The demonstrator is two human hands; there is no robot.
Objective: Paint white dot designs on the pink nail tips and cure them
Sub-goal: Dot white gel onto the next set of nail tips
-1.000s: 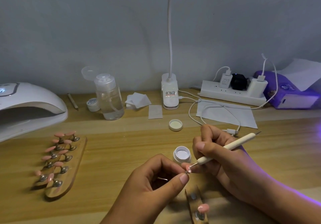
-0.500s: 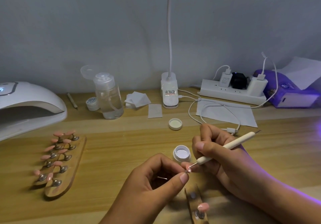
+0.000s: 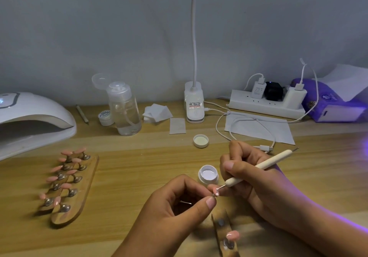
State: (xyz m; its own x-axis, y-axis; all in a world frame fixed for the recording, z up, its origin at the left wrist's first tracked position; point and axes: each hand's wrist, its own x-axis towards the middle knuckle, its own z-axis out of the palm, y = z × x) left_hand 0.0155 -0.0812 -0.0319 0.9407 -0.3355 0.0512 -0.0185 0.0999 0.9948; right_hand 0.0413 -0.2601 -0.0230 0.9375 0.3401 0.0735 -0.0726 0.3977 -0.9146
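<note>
Very little differs from a second ago: both hands keep their pose low in the middle of the view, and the fine metal point of the dotting tool (image 3: 258, 166) stays on the same small pink nail tip (image 3: 215, 190), with only the slightest shift of the whole view. Nothing on the tabletop (image 3: 143, 165) has moved.

The left hand (image 3: 177, 209) is curled, pinching that nail tip between thumb and forefinger, so the tip sits just past the thumbnail, raised off the wood. The right hand (image 3: 256, 179) grips the cream handle of the dotting tool like a pen, its far end slanting up to the right; its fingers lie just beside the left fingertips, and the tool's point touches the held tip from above.

The open pot of white paint (image 3: 208, 174) stands just behind the two hands, its lid (image 3: 201, 140) farther back. A wooden strip (image 3: 224, 227) near the lower edge carries one more pink tip (image 3: 233, 235), just beside the left thumb. The wooden holder (image 3: 79, 195) with the other pink tips lies well apart on the left, near the white curing lamp (image 3: 33, 121)
</note>
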